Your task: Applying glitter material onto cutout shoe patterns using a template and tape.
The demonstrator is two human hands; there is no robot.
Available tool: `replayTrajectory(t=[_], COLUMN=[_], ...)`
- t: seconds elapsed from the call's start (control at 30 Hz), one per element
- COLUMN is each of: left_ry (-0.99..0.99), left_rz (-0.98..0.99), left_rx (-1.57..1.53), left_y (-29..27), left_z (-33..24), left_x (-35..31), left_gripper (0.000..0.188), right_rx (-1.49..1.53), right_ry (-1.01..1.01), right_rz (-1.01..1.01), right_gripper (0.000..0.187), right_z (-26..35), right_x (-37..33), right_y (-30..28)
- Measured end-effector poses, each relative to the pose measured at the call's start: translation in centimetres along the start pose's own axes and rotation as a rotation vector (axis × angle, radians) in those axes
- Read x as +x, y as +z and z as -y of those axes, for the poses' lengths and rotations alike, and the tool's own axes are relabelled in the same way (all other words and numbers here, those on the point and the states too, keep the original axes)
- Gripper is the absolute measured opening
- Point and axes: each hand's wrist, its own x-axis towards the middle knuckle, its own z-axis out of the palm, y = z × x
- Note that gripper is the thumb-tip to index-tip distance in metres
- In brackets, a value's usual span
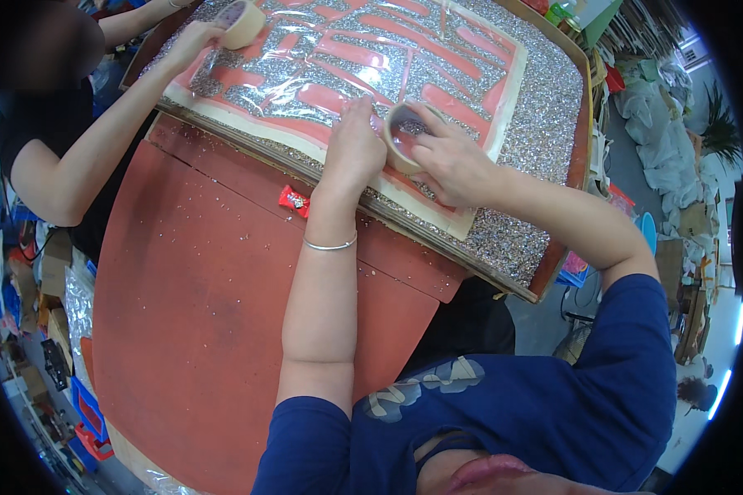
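My right hand (pixel 456 163) grips a wide roll of tape (pixel 398 157) with a beige outer side, its round opening turned up. Right beside the roll, my left hand (pixel 357 147) is closed with the fingertips pressed together; what they pinch is hidden. Both hands are over the near edge of a flat pale-bordered sheet (pixel 351 54) with pink shapes and glittering areas under shiny clear film. Beneath the sheet, small sparkling stones (pixel 545 124) fill a wooden-edged tray (pixel 504 285). At the far left, a co-worker's hand (pixel 200 40) holds another tape roll (pixel 241 25) on the sheet.
A reddish-brown table (pixel 215 330) extends below the tray, with scattered stones on it. A small red wrapped packet (pixel 294 200) lies against the tray's near edge. Plastic bags (pixel 648 124) are heaped at the right. The co-worker's arm (pixel 99 157) reaches in from the left.
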Motion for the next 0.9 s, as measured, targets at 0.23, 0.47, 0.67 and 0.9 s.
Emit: replayTrajectory(t=[0.23, 0.47, 0.67, 0.9], left_ry=[0.002, -0.031, 0.103, 0.044], left_rz=[-0.235, -0.138, -0.165, -0.086], left_rx=[0.019, 0.067, 0.169, 0.113], left_y=[-0.2, 0.4, 1.6, 0.3], left_z=[0.9, 0.4, 1.1, 0.0], left_x=[-0.8, -0.3, -0.5, -1.1], left_gripper=[0.057, 0.055, 0.050, 0.051], right_rx=[0.043, -0.106, -0.175, -0.069], right_ry=[-0.003, 0.030, 0.330, 0.065], right_rz=[0.092, -0.058, -0.090, 0.097], right_gripper=[0.017, 0.020, 0.016, 0.018], right_z=[1.4, 0.1, -8.7, -1.9], right_x=[-3.3, 1.0, 1.6, -5.8], right_y=[-2.2, 1.2, 0.5, -3.6])
